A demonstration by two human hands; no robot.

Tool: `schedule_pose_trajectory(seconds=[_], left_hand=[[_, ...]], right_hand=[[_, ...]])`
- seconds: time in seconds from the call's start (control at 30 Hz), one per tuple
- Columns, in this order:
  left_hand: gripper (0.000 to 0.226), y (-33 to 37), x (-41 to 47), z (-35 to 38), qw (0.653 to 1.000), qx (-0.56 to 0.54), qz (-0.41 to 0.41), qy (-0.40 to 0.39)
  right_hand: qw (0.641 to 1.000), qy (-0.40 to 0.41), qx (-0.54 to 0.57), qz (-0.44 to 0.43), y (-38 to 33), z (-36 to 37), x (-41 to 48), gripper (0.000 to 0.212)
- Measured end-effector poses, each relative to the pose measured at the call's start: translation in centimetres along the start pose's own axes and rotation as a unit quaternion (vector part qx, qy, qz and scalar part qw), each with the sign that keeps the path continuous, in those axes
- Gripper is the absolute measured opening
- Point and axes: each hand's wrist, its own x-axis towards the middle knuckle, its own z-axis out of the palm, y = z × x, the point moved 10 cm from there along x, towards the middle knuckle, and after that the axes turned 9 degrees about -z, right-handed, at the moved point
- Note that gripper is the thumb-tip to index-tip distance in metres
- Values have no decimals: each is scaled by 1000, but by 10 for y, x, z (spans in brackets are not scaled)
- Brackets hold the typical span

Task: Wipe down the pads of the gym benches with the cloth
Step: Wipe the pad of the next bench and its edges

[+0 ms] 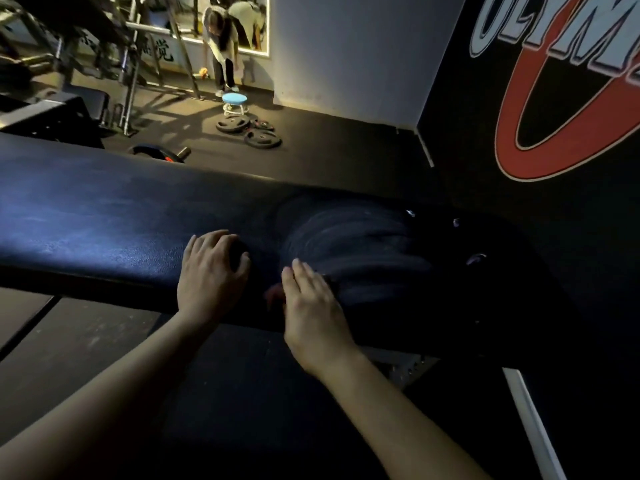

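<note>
A long dark blue bench pad [104, 216] runs across the view from left to lower right. My left hand [211, 271] rests on its near side with bent fingers touching the surface and nothing in it. Just to the right, my right hand [311, 303] presses down on the pad with straight fingers over the cloth [273, 295]. Only a blurred, dark reddish edge of the cloth shows beside the palm. Pale wipe streaks [356, 244] fan out across the pad to the right of that hand.
Beyond the bench lie weight plates [262, 137] and a small light-blue stool [234, 98] on the dark floor. A person [221, 46] bends over by the mirror wall. Racks and another bench [69, 105] stand far left. A black wall with a logo [554, 98] is close on the right.
</note>
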Motion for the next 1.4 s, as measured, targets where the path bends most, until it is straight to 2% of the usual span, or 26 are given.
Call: schedule_pose_trajectory(seconds=[0.07,0.1,0.2,0.27,0.33,0.4,0.47,0.53,0.6,0.7,0.77,0.83,0.93,1.0,1.07,1.17,1.23,1.3,1.33,1.4], left_hand=[[28,0,-1,-2,1000,-13,-7,-3],[27,1,0,-3,1000,-17,-4,-6],[26,6,-2,-4,999,-17,7,-28],[30,12,-8,-7,999,-10,18,-43],[36,27,-21,-9,997,2,45,-59],[42,47,-40,-4,993,9,81,-83],[45,63,-55,1,990,4,101,-98],[46,76,-64,4,989,-2,109,-104],[50,90,-69,9,986,-4,122,-116],[57,108,-74,19,980,11,140,-140],[59,116,-74,24,979,8,134,-150],[58,124,-70,29,981,3,122,-151],[58,133,-59,36,982,12,109,-152],[60,141,-50,40,981,18,109,-158],[65,148,-42,47,979,13,112,-172],[71,155,-37,60,975,35,110,-190],[74,155,-35,69,976,41,98,-192],[75,154,-28,76,976,43,85,-194],[74,153,-24,78,977,43,80,-193],[73,153,-14,85,978,37,65,-197]], right_hand=[[1000,8,-1,-29,20,-18,-38,64],[1000,10,-7,4,52,-31,-59,65],[977,17,-37,211,186,-82,-108,59],[949,42,-6,313,222,-101,-105,46],[952,69,10,298,185,-89,-65,35],[978,51,3,201,112,-49,-25,44],[996,17,4,83,48,-22,-24,59],[999,17,5,41,60,-30,-61,64],[993,35,-28,107,128,-60,-109,64],[949,44,-54,306,251,-112,-156,55],[928,60,-45,366,272,-124,-139,46],[943,59,-39,325,238,-105,-90,40],[990,10,-18,137,142,-50,-42,57],[999,-20,7,43,124,-41,-61,64],[999,-5,-1,53,171,-60,-91,66],[968,17,-55,244,312,-107,-118,60],[939,19,-40,342,363,-125,-102,51],[944,29,-29,326,340,-116,-51,36],[957,26,-29,286,312,-101,-23,35],[988,15,-10,155,237,-62,13,50]])
